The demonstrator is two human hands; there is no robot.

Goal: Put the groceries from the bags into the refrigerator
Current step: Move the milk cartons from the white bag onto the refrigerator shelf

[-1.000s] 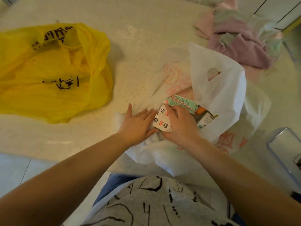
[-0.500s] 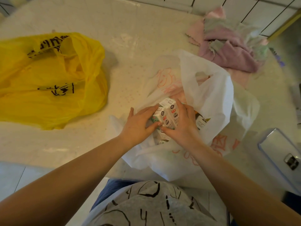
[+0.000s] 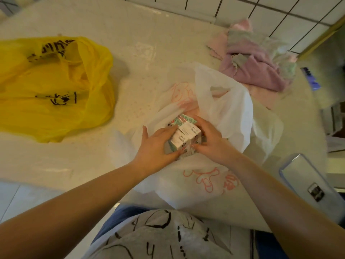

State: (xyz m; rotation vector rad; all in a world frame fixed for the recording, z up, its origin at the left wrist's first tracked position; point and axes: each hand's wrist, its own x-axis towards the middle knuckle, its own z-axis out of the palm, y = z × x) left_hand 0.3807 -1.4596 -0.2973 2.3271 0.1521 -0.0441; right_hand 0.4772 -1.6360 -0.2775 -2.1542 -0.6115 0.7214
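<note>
We see a cluster of small white rectangular drink cartons (image 3: 183, 136) with printed labels, one topped in green, sitting in the mouth of the thin, crinkled white plastic bag with orange print (image 3: 224, 109). Our left hand (image 3: 155, 148) and right hand (image 3: 210, 139) curl around the cartons from either side. A glossy yellow plastic bag (image 3: 56, 90) lies slumped on the pale dotted tabletop (image 3: 145, 58).

Home kitchen: tiled wall (image 3: 270, 14), counter (image 3: 130, 53), cloths (image 3: 257, 66).
</note>
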